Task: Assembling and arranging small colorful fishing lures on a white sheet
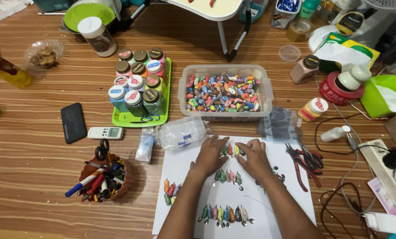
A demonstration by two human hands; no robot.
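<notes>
Resting on white paper [291, 194], both hands [233, 157] sit amid a cluttered wooden floor [29, 186].

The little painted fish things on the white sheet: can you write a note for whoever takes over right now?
Left hand and right hand: both flat on the white sheet, fingers touching the top row of small painted lures; nothing gripped.
Done: three more lure groups lie below.
Left: the clear tub behind the sheet holds many loose pieces.
Red pliers lie at the sheet's right edge.

A single head-worn camera looks steeply down from close above onto the striped brown wooden table [38, 186], facing forward.
</notes>
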